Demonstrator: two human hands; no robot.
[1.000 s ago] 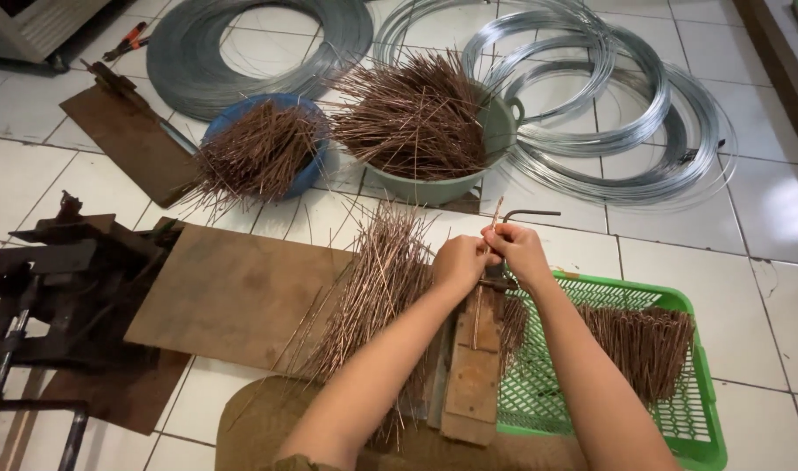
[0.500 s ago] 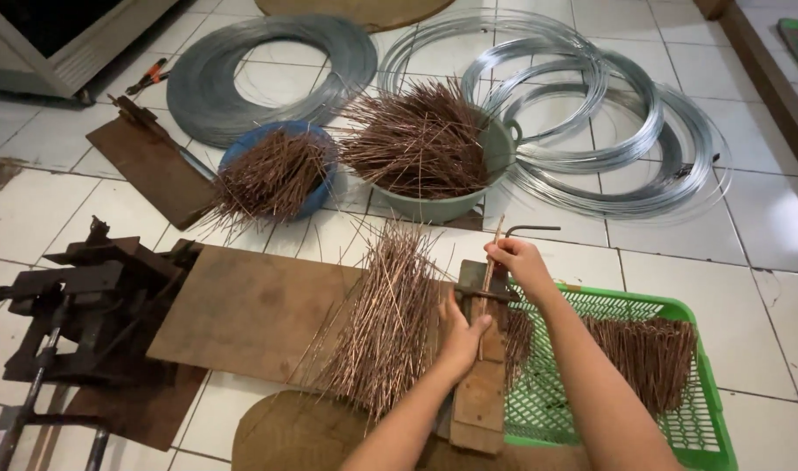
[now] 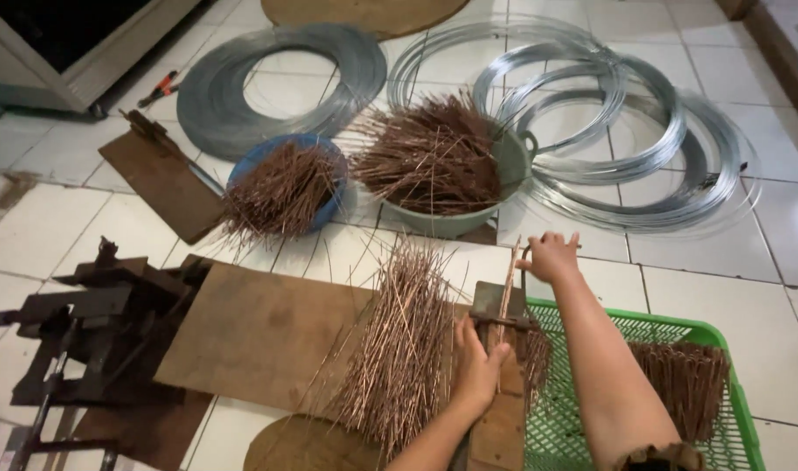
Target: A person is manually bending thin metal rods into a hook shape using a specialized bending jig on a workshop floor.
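My left hand (image 3: pixel 476 366) presses on a wooden block with a metal bending jig (image 3: pixel 496 314), holding a few copper-coloured wire rods (image 3: pixel 507 288) in it. My right hand (image 3: pixel 550 255) grips the jig's dark metal lever at its far end. A loose pile of straight copper rods (image 3: pixel 399 349) lies on a brown board (image 3: pixel 259 336) just left of the jig. A green plastic basket (image 3: pixel 678 330) at the right holds bent rods (image 3: pixel 688 384).
A blue bowl (image 3: pixel 322 146) and a grey-green basin (image 3: pixel 514 161) hold more copper rods. Coils of silver wire (image 3: pixel 591 113) and a grey coil (image 3: pixel 277 87) lie on the white tile floor. A dark metal machine (image 3: pixel 76 323) stands at left. Red pliers (image 3: pixel 159 87) lie beyond it.
My right hand has moved away from the jig's centre up to the lever's far end. My left hand has settled lower on the block. The camera has come closer.
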